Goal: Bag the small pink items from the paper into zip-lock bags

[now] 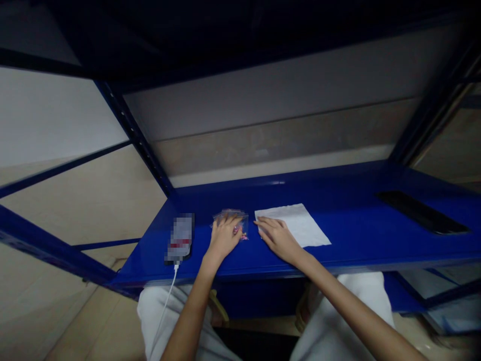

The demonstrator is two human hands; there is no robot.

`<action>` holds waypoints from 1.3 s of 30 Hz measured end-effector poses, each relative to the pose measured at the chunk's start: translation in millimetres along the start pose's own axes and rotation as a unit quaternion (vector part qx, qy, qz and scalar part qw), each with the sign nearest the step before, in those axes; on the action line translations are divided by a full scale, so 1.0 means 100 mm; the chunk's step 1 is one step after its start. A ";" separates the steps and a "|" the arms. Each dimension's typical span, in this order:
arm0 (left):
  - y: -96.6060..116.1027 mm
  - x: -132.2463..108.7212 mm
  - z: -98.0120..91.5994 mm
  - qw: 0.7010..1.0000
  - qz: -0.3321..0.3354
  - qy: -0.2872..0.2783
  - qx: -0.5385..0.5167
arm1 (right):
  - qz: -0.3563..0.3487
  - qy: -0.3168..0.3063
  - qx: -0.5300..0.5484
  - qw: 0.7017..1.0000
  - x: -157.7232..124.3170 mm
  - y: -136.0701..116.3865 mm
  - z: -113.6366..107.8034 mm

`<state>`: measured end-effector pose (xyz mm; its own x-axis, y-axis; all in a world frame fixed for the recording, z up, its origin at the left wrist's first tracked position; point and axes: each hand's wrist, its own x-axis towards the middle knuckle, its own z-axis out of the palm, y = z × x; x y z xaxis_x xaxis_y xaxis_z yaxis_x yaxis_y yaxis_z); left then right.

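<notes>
My left hand (224, 235) rests on a small clear plastic bag (231, 216) that holds something pink, fingers stretched flat over it. My right hand (276, 235) lies beside it, its fingers stretched out flat on the near left corner of a white sheet of paper (300, 225). Both hands and both items sit on a glossy blue metal shelf (356, 235). The two hands are a short gap apart.
A phone (180, 238) lies left of my left hand, with a white cable (167, 301) running down over the shelf's front edge. A flat black object (423, 213) sits far right on the shelf. Blue uprights (133, 133) frame the rack; another shelf hangs overhead.
</notes>
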<state>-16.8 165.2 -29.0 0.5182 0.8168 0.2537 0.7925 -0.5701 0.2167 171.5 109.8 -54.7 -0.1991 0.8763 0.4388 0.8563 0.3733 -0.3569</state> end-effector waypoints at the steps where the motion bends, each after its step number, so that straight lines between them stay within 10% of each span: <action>1: -0.02 0.00 -0.01 1.000 -0.003 0.005 -0.005 | -0.003 -0.004 0.004 1.000 0.00 -0.04 0.01; 6: 0.02 -0.02 -0.01 0.985 -0.124 0.120 0.009 | 0.000 -0.007 0.028 1.000 0.03 -0.22 0.05; 16: 0.07 -0.05 -0.05 0.974 -0.199 0.110 0.004 | 0.045 0.090 0.104 0.989 0.04 -0.30 0.00; 21: 0.27 -0.13 -0.04 0.958 -0.110 0.263 0.005 | 0.131 0.161 0.301 0.931 0.07 -0.25 -0.07; 26: 0.53 -0.17 0.07 0.969 0.071 0.237 0.008 | 0.285 0.121 0.500 0.809 0.03 -0.10 -0.16; 39: 0.69 -0.21 0.14 0.952 0.090 0.270 -0.113 | 0.319 0.021 0.544 0.776 -0.12 0.07 -0.28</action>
<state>31.3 109.7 -33.1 0.3502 0.5740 0.7402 0.5857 -0.7509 0.3053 192.9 93.4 -39.1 0.1356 0.9863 -0.0937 -0.1385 -0.0748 -0.9875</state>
